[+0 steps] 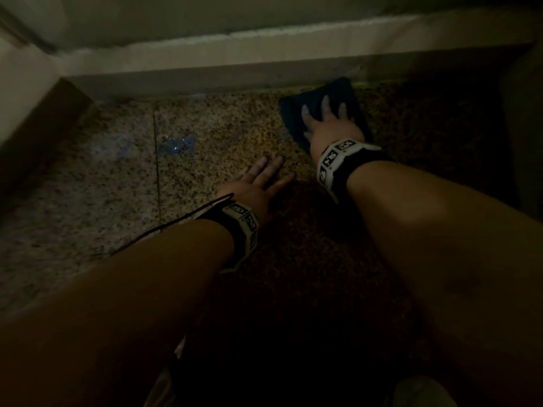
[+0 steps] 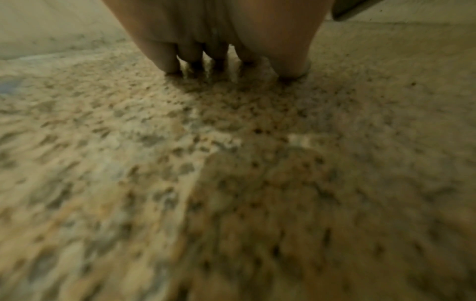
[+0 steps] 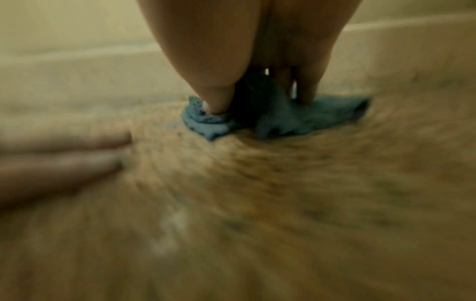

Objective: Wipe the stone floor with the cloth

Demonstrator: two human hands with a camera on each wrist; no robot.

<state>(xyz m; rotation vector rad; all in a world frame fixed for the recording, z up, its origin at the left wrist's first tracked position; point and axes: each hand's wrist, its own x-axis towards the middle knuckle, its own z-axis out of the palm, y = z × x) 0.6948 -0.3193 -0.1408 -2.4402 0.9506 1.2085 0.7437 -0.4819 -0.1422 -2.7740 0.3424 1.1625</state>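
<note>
The right hand point(image 1: 329, 124) lies flat on a dark blue cloth point(image 1: 296, 113), with its fingers spread and straight, and presses it down on the speckled stone floor point(image 1: 220, 136). The hand does not curl around the cloth; it only pushes on it from above. The cloth is at the far side of the floor, with its far corner just beside the pale ledge point(image 1: 264, 54) along the wall. In the right wrist view the cloth point(image 3: 322, 116) is bunched a little under the fingertips point(image 3: 213, 101), and this view is blurred.

The left hand point(image 1: 255, 183) rests open on the bare floor, palm down, fingers straight. It holds nothing and is near the cloth but apart from it. To the left, past a thin joint line point(image 1: 157, 160) in the stone, there is a bluish patch point(image 1: 176, 145) on the floor; I cannot tell what it is.
</note>
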